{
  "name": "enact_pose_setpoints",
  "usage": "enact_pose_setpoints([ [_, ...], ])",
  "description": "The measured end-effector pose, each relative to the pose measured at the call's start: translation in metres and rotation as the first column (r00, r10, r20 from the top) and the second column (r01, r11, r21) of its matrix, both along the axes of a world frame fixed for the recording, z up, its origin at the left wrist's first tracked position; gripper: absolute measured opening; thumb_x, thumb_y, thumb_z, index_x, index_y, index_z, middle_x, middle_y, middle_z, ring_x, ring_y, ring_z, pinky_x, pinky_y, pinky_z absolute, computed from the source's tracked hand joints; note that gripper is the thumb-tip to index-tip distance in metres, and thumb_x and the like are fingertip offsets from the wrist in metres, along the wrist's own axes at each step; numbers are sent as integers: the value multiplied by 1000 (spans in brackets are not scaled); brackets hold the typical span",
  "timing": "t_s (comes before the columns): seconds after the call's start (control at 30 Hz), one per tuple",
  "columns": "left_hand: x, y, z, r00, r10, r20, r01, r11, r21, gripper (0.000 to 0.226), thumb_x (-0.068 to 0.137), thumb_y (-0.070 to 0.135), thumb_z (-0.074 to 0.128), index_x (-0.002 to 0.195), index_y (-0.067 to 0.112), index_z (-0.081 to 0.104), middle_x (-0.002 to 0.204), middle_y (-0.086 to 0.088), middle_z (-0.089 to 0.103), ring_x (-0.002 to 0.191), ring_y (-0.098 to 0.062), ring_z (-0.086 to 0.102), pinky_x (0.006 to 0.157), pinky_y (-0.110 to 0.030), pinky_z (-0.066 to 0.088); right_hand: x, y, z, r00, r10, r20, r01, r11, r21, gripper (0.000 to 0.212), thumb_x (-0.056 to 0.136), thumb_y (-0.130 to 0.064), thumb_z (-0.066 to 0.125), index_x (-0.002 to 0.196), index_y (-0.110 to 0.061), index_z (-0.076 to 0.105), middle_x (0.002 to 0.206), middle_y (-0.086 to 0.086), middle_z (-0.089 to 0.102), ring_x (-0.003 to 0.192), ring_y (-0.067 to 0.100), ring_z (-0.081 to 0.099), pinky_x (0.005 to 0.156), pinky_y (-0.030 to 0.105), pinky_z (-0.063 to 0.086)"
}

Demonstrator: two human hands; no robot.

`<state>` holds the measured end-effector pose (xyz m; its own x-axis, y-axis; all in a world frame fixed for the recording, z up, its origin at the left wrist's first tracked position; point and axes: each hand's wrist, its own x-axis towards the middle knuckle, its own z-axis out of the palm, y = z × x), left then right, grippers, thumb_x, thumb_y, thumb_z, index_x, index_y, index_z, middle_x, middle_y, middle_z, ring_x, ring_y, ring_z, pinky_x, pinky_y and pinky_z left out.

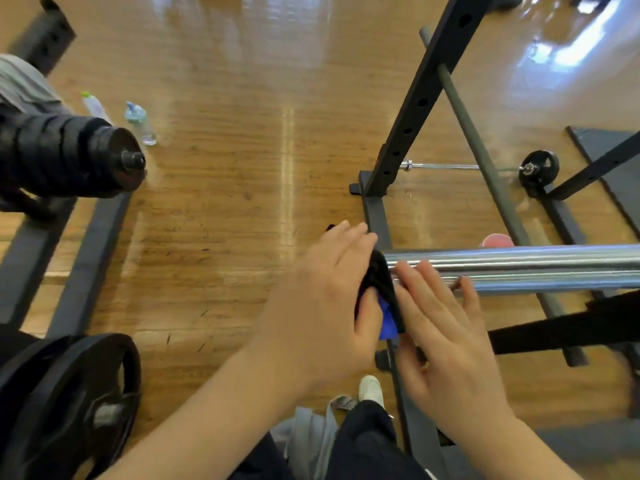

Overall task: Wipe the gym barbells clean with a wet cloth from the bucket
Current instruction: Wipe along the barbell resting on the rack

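Note:
A thick chrome barbell sleeve runs in from the right edge and ends at centre frame. My left hand holds a black and blue cloth against the sleeve's end, thumb lying over the cloth and fingers reaching past the bar tip. My right hand is on the near side of the sleeve with straight, spread fingers whose tips touch the chrome. A pink round thing, possibly the bucket, shows just behind the sleeve and is mostly hidden.
A black rack upright and its base rails stand on the wooden floor ahead. A thin barbell with a small plate lies behind it. Black weight plates and a loaded bar end are at left, beside two bottles.

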<state>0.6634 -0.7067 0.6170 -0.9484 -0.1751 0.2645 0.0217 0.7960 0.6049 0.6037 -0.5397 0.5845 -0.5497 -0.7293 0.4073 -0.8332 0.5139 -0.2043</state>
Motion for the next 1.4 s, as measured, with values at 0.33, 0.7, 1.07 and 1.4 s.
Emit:
enact_pose_setpoints([
  [0.33,-9,40,6,918,382,105,-364,918,-157,53,86,28,36,120,-5,58,118,-18,64,113,-31,60,93,-34,38,-25,15,22,997,-41,64,46,996,-79,46,84,-17,41,129,-14,48,136,0,46,132,11,35,115,38,15],
  [0.7,-26,50,6,997,32,66,4,876,-482,79,62,32,82,128,-2,54,130,-17,56,124,-30,52,102,-44,39,-23,35,32,964,-237,123,260,938,-228,42,86,-15,36,126,-12,50,126,-4,50,124,7,43,113,25,23],
  [1.07,-9,48,-13,937,337,-96,-349,916,-199,63,64,-8,77,123,-10,53,127,-23,56,121,-33,51,98,-53,23,-35,41,19,971,-161,176,206,936,-285,43,86,-17,40,124,-9,59,127,-6,51,126,0,37,112,22,22],
  [1.4,-102,175,-15,976,191,-102,-216,860,-463,62,58,5,77,117,-5,62,119,-20,63,112,-33,61,98,-50,40,-103,134,17,981,-169,96,183,969,-168,48,78,-5,59,126,-6,58,128,7,60,128,10,41,102,50,37],
])
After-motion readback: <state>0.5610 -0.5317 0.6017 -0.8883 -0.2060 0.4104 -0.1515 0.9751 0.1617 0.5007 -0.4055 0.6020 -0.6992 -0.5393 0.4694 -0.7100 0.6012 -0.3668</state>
